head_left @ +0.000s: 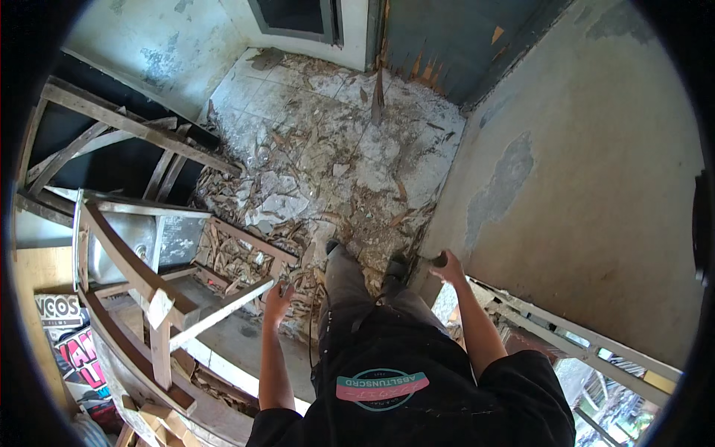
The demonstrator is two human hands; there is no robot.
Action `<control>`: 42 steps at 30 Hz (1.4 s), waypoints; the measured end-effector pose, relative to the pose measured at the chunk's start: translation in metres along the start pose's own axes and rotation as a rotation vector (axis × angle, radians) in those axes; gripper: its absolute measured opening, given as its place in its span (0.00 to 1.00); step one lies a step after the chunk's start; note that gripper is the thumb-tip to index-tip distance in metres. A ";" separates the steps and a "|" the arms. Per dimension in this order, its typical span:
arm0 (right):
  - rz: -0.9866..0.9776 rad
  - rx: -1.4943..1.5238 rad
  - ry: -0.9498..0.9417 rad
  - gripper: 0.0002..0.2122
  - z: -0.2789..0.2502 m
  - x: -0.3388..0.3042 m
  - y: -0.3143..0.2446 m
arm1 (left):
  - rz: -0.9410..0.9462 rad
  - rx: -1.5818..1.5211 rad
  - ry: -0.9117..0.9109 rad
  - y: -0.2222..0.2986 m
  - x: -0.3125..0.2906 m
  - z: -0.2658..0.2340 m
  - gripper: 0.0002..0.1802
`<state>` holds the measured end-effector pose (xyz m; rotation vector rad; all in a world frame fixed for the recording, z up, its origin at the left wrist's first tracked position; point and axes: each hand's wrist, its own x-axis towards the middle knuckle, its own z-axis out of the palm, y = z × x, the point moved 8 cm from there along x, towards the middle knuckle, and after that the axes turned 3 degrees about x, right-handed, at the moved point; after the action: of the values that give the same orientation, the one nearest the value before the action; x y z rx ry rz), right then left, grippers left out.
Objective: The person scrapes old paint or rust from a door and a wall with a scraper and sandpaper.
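My left hand (278, 301) is beside the end of a white-topped rail on a broken wooden frame (134, 268). Its thumb and fingers look apart, and I make out nothing held; whether it touches the rail I cannot tell. Out to the right, my right hand (452, 269) is near the foot of the stained wall. Thumb and fingers curve apart there, with a dark patch (440, 259) between them that may be shadow. Below me my legs, in grey trousers (345, 279), stand on the littered floor.
Dry leaves and flaked plaster (283, 205) cover the tiled floor (320, 127) ahead. A splintered door (447, 45) is at the far right. Left lie a second wooden frame (134, 127), a metal sink (123, 249) and printed posters (78, 350). Low right is a railing (566, 328) by the tan wall (596, 164).
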<state>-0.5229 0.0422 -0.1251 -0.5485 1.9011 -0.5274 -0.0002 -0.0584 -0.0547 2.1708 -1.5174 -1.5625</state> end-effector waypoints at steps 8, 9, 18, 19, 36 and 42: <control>-0.009 -0.340 0.103 0.27 0.028 -0.016 -0.043 | 0.400 -0.474 0.013 0.222 0.032 -0.107 0.14; 0.026 -0.243 0.080 0.27 0.029 -0.029 -0.059 | 0.495 -0.530 -0.004 0.250 0.031 -0.117 0.13; 0.179 0.088 0.240 0.30 0.025 -0.027 -0.024 | 1.370 -0.634 -0.531 0.434 -0.069 -0.185 0.30; 0.245 0.111 0.215 0.30 0.028 -0.025 -0.024 | 1.431 -0.589 -0.641 0.443 -0.079 -0.186 0.28; -0.098 0.109 0.155 0.19 0.007 0.161 -0.266 | 1.795 -0.231 -2.125 0.614 -0.138 -0.197 0.18; -0.011 0.919 0.363 0.18 0.031 0.073 -0.229 | 1.467 -0.138 -2.003 0.650 -0.059 -0.118 0.17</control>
<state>-0.4890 -0.1872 -0.0552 0.1553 1.7308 -1.4692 -0.3416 -0.4013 0.3987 -1.4156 -1.7839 -2.2921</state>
